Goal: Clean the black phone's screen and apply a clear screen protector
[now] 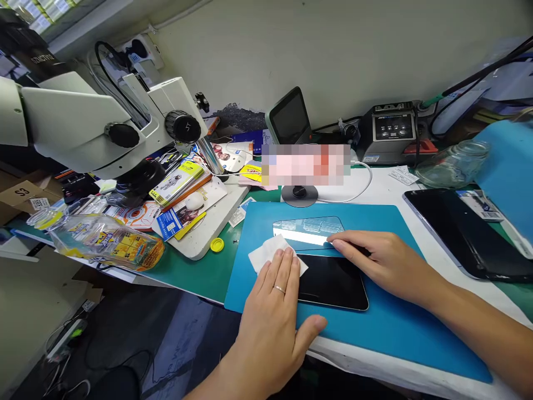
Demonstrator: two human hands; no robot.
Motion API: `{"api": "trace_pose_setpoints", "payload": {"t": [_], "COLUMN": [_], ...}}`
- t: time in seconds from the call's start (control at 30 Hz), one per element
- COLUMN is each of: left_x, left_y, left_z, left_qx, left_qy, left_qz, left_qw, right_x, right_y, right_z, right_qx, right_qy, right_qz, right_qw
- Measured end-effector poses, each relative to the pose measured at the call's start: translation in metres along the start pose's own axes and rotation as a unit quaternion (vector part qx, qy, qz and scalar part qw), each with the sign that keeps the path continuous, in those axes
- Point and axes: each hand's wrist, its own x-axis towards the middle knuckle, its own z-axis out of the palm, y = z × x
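Note:
A dark-screened tablet (pixel 333 283) lies face up on the blue mat, its left part covered by my left hand. Under the flat fingers of my left hand (pixel 275 311), which wears a ring, a white wipe (pixel 266 253) is pressed on the tablet's left end; the thumb is spread apart. Just beyond the tablet, a clear glass screen protector (pixel 308 226) catches a bright reflection. My right hand (pixel 378 255) has its thumb and index finger closed at the protector's right corner.
A microscope (pixel 75 122) overhangs the left side, near a plastic bottle (pixel 108 239) and a yellow cap (pixel 217 244). Another tablet (pixel 466 233) lies at the right by a glass jar (pixel 453 161). A soldering station (pixel 391 133) stands at the back.

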Motion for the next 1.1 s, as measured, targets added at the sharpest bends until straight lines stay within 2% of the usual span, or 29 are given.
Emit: {"api": "trace_pose_setpoints", "payload": {"t": [0.1,0.17,0.23,0.33,0.43,0.53,0.63,0.7,0.8,0.97,1.03,1.1], "left_x": [-0.025,-0.033,-0.028,-0.004,0.009,-0.006,-0.031,-0.036,-0.021,0.027,0.031,0.022], "left_y": [0.002,0.0,-0.002,-0.003,0.002,0.007,0.004,0.001,0.009,0.046,0.056,0.059], "left_z": [0.003,0.003,0.001,-0.002,-0.001,0.003,0.007,0.007,0.006,0.01,0.011,0.011], "left_qx": [0.005,0.009,0.009,0.005,0.004,0.009,0.024,0.032,0.026,-0.004,-0.004,-0.004], "left_qy": [0.005,0.007,-0.002,-0.022,-0.018,-0.006,0.003,0.003,-0.006,-0.001,0.011,0.014], "left_qz": [0.019,0.028,0.028,0.014,0.004,0.018,0.071,0.09,0.072,0.066,0.061,0.068], "left_qw": [1.0,1.0,1.0,1.0,1.0,1.0,0.997,0.995,0.997,0.998,0.998,0.998], "right_x": [0.0,0.001,0.001,0.002,0.002,0.001,0.002,0.002,0.003,0.002,0.001,0.001], "right_y": [-0.002,-0.002,-0.001,-0.002,-0.004,-0.006,-0.007,-0.007,-0.007,-0.003,-0.002,-0.001], "right_z": [0.0,0.001,0.001,0.0,-0.002,-0.003,-0.003,-0.003,-0.003,-0.003,-0.002,-0.001], "right_qx": [-0.001,-0.001,-0.003,-0.008,-0.011,-0.01,-0.009,-0.006,-0.005,0.0,0.0,0.0], "right_qy": [-0.009,-0.013,-0.012,-0.013,-0.016,-0.014,-0.018,-0.022,-0.021,0.001,0.007,0.01], "right_qz": [-0.001,-0.003,-0.005,-0.003,-0.002,-0.007,-0.009,-0.008,-0.009,-0.003,0.004,0.002], "right_qw": [1.0,1.0,1.0,1.0,1.0,1.0,1.0,1.0,1.0,1.0,1.0,1.0]}}
